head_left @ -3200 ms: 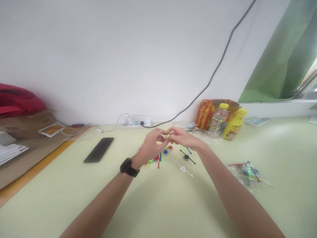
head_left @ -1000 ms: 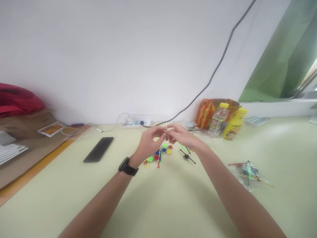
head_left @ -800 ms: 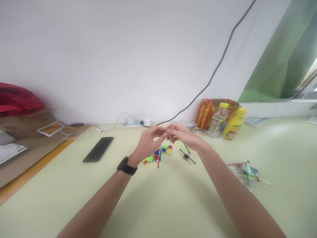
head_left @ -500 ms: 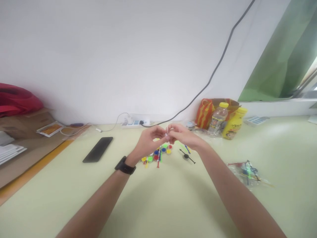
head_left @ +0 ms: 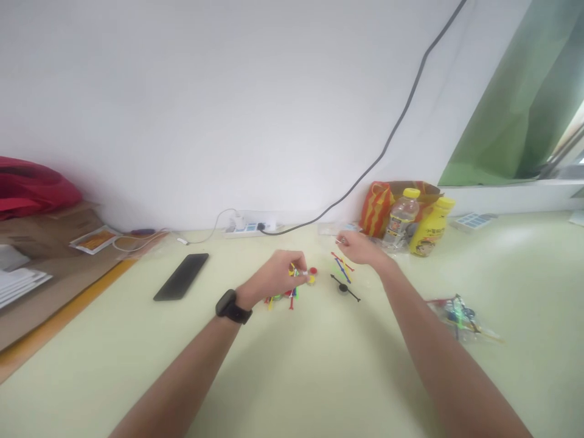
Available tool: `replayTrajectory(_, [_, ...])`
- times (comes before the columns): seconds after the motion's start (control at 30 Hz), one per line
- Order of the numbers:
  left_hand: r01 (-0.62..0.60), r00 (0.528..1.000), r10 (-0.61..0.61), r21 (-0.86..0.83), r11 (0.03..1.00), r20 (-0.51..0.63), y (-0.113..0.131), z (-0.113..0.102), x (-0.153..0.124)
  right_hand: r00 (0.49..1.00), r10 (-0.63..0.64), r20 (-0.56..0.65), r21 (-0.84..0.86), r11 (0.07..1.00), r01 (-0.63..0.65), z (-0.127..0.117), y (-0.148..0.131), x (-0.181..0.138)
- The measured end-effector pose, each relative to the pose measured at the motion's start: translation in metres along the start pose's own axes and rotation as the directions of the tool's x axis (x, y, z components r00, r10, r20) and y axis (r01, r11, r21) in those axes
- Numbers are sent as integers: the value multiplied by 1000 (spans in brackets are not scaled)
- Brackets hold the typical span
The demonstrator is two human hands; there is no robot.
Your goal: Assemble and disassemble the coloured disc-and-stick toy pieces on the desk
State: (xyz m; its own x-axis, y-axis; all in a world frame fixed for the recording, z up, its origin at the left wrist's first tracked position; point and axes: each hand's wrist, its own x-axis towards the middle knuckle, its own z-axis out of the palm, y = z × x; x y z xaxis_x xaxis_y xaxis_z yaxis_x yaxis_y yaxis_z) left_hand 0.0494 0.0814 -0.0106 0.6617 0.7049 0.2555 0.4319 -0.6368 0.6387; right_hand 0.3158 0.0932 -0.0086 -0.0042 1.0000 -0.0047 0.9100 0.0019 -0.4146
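Note:
My left hand [head_left: 279,272] is closed in a pinch on a small white piece [head_left: 305,274], just above a pile of coloured round discs and thin arrows that it partly hides. Near its fingertips lie a red disc [head_left: 313,271] and a yellow disc [head_left: 311,280]. Farther right, my right hand [head_left: 358,246] has its fingers pressed together, with a small white tip [head_left: 338,241] poking out; its kind is unclear. Below that hand are a red arrow [head_left: 349,266], a blue arrow [head_left: 343,271] and a black arrow with a round black hub [head_left: 342,288].
A black phone [head_left: 181,277] lies to the left. On the right are a plastic bag of arrow pieces [head_left: 463,317], a clear bottle [head_left: 401,219] and a yellow bottle [head_left: 432,226]. A power strip [head_left: 250,229] and grey cable [head_left: 387,143] run along the wall.
My hands, together over the pile before, have parted. The left has lowered toward the discs with a white piece; the right has moved right, over the arrows.

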Motion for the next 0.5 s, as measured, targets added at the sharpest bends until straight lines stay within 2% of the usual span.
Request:
replayTrajectory(0.13, [58,984,-55,-15,998,170,-15,5,-1,995,89,47,-102,991,-84,-1,34,4])
replayTrajectory(0.23, [68,975,-65,-3,998,210,-24,12,-1,990,99,103,-149,985,-83,-3,43,2])
replayTrajectory(0.37, [99,970,-106,40,994,219,-26,21,-1,986,58,154,-163,986,-32,-5,29,0])
replayTrajectory(0.5, [90,974,-91,12,996,210,-24,26,-2,954,-144,262,-64,984,166,3,-7,-8])
